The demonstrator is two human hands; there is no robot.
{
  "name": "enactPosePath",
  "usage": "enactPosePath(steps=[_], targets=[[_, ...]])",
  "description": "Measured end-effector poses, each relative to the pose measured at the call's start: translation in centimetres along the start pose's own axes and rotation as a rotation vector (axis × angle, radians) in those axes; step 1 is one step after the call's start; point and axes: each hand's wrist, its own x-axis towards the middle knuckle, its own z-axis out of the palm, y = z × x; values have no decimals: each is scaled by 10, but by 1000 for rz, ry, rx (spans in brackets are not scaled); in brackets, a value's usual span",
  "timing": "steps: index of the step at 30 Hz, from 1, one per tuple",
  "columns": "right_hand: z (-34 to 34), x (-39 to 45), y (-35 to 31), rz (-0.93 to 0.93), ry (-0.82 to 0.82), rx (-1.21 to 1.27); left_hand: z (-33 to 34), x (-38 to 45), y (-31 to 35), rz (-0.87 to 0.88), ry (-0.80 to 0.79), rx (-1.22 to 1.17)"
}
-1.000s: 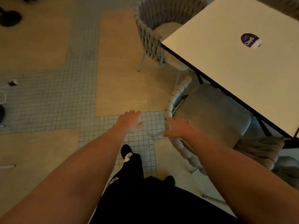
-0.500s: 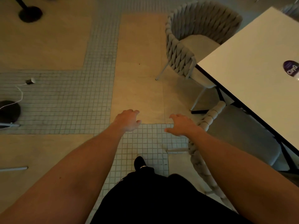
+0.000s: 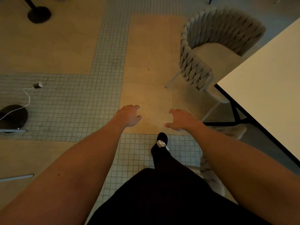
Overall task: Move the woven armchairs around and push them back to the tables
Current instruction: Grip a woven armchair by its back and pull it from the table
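A grey woven armchair (image 3: 209, 51) stands at the upper right, its seat partly under the white table (image 3: 266, 88). A second woven armchair (image 3: 209, 174) shows only as a piece of braided back below my right forearm, tucked at the table's near side. My left hand (image 3: 128, 116) and my right hand (image 3: 180, 119) hover side by side over the floor in the middle of the view. Both have loosely curled fingers and hold nothing. Neither touches a chair; the far armchair is well ahead and to the right of my right hand.
Tan floor panels (image 3: 146, 62) and bands of small grey tiles lie ahead. A black round stand base (image 3: 39, 14) is at the top left. At the left edge sit another dark base (image 3: 14, 116), a white cable with a plug (image 3: 38, 85), and thin metal chair legs (image 3: 16, 177).
My right hand has come off the near armchair's braided back and now hangs free. The view has swung left, so the table and both chairs slid rightward. My foot has stepped forward.
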Motion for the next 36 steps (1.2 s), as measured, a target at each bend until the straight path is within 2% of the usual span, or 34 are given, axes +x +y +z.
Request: enactPosePath(steps=[19, 36], targets=[[-172, 202, 9, -22, -79, -22, -148, 186, -28, -75, 12, -38], [-311, 368, -45, 110, -48, 152, -325, 374, -107, 89, -49, 87]])
